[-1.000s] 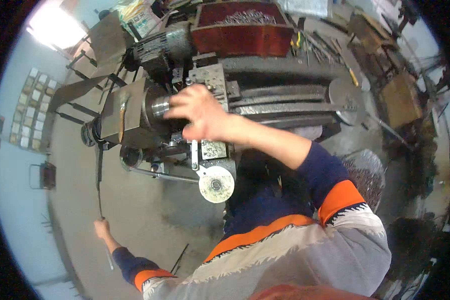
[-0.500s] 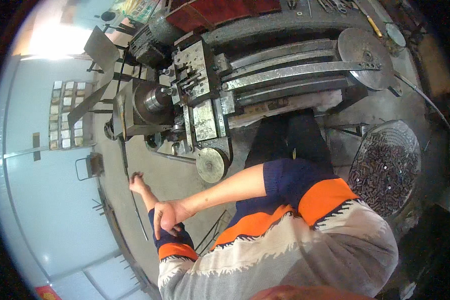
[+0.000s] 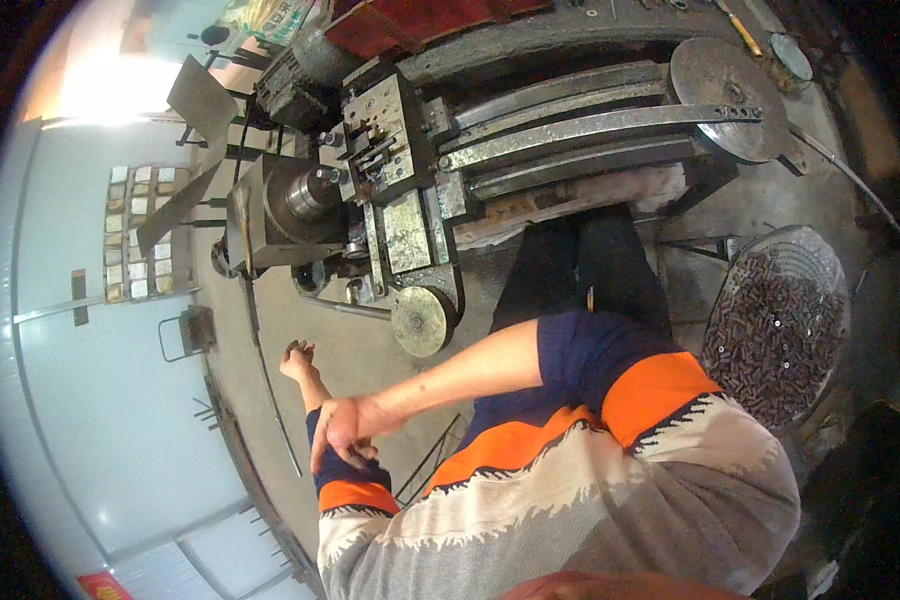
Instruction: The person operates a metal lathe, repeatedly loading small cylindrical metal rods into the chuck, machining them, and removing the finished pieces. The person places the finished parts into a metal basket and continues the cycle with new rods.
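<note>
My right arm reaches across my body, and my right hand [image 3: 348, 428] is closed on the pushed-up navy cuff of my left sleeve [image 3: 342, 474], near the elbow. My left forearm points forward beyond it, bare. At its end, my left hand [image 3: 297, 359] is held in the air with its dark-smudged fingers curled in, and no object shows in it. Ahead of both hands stands a greasy metal machine; its round handwheel disc [image 3: 419, 321] is the nearest part. The machine's round spindle [image 3: 312, 195] and its slide block [image 3: 378, 120] lie farther off.
A long flat steel bar [image 3: 590, 133] links the slide to a large disc [image 3: 730, 95] at the right. On my right is a basin [image 3: 799, 238] full of small dark metal pieces. A thin rod [image 3: 273, 412] slants at the left, before pale wall panels [image 3: 100, 400].
My left hand has shifted slightly right, its fingers turned more upward. My right hand has stayed on the left sleeve, and the whole view has moved a little.
</note>
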